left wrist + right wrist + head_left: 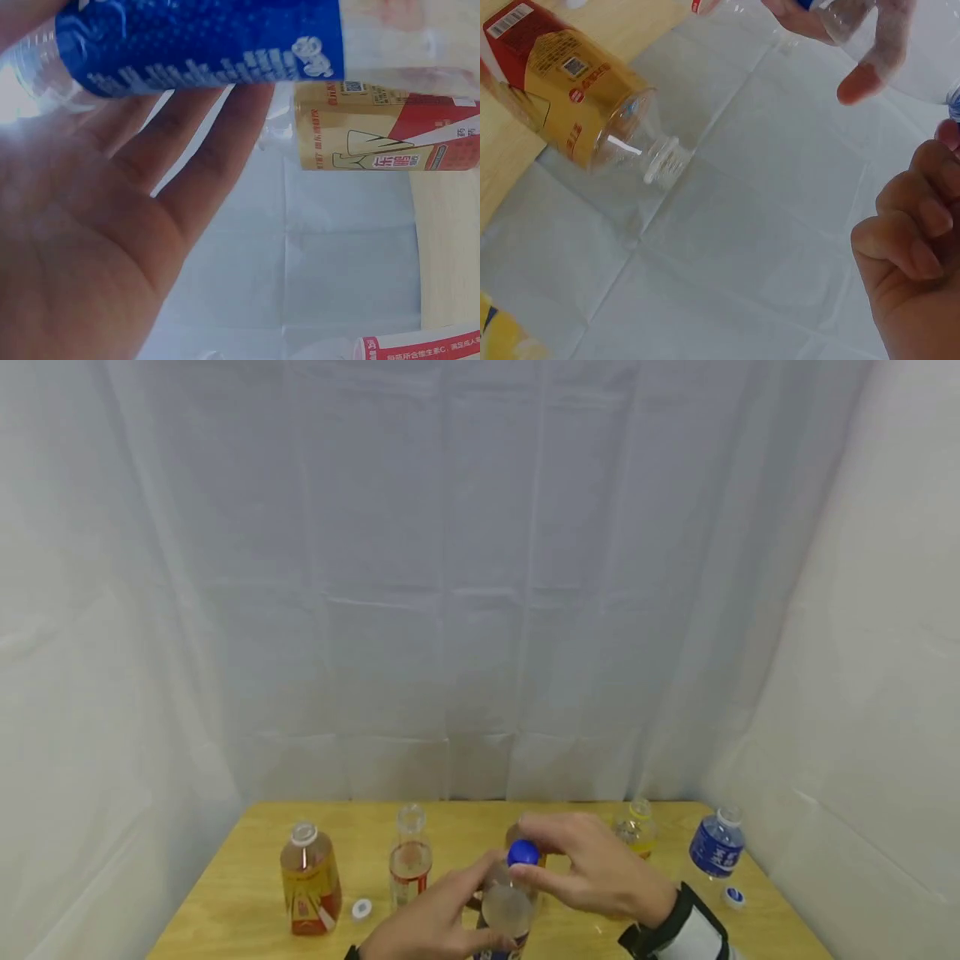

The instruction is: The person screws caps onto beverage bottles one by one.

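A clear plastic bottle with a blue label and a blue cap stands upright at the front of the table. My left hand grips its body, thumb on the near side and fingers around the back. At the top, my right hand pinches the blue cap between thumb and forefinger. The right wrist view shows the other fingers of that hand curled in. Just behind the held bottle stands a capless bottle with a gold and red label, mostly hidden by my hands in the head view.
On the wooden table stand a capless bottle of amber drink, a red-labelled bottle, a yellow-ringed bottle and a blue-labelled bottle. A white cap and a blue-and-white cap lie nearby. White sheeting surrounds the table.
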Motion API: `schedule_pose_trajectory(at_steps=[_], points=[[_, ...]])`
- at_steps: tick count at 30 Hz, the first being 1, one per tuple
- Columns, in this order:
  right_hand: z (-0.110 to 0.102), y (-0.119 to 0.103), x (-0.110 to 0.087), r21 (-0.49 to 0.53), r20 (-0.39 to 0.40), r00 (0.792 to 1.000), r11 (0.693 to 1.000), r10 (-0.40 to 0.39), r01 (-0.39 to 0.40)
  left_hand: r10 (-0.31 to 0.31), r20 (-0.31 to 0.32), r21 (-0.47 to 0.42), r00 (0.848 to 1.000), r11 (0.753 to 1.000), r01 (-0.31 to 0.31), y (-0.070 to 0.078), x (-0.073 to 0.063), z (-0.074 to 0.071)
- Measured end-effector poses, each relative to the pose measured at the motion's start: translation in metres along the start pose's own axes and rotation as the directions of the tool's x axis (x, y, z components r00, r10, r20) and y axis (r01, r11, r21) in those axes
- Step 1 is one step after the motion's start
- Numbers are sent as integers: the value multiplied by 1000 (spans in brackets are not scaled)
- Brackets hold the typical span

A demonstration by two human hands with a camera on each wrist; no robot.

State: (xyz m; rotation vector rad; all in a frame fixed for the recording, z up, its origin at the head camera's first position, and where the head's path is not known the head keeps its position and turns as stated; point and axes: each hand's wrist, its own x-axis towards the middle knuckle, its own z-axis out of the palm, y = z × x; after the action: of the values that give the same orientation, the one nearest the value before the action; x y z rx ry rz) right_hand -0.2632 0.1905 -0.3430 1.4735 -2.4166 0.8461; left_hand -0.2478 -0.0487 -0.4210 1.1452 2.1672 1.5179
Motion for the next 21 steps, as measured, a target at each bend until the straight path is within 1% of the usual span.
schedule_pose_trajectory(at_steps=[2,5,6,9,12,14,16,19,21], points=[[2,1,2,44,6,1000,999,-23,23,10,17,-21,1000,1000,-9,-2,-1,-1],[6,3,3,70,-8,998,996,-56,56,13,25,-34,1000,999,-12,-5,-1,-1],[8,4,4,59,-23,998,996,-60,61,13,19,-33,1000,999,-12,-6,-2,-1],[15,5,8,-35,-90,992,995,-92,90,1,2,-20,1000,1000,-1,-7,-6,-1],[26,7,13,-93,-157,983,992,-97,83,10,-25,27,1000,1000,-9,-8,-14,-2],[34,6,16,-113,-196,979,993,-64,43,18,-51,80,999,997,-14,-8,-19,-3],[42,4,18,-108,-227,974,994,-1,-24,15,-80,137,997,991,-4,-7,-25,-4],[49,0,21,-90,-261,958,985,116,-144,-23,-112,193,993,980,45,-5,-31,-6],[52,-4,24,-75,-264,950,978,167,-192,-69,-128,188,989,978,92,-2,-36,-7]])
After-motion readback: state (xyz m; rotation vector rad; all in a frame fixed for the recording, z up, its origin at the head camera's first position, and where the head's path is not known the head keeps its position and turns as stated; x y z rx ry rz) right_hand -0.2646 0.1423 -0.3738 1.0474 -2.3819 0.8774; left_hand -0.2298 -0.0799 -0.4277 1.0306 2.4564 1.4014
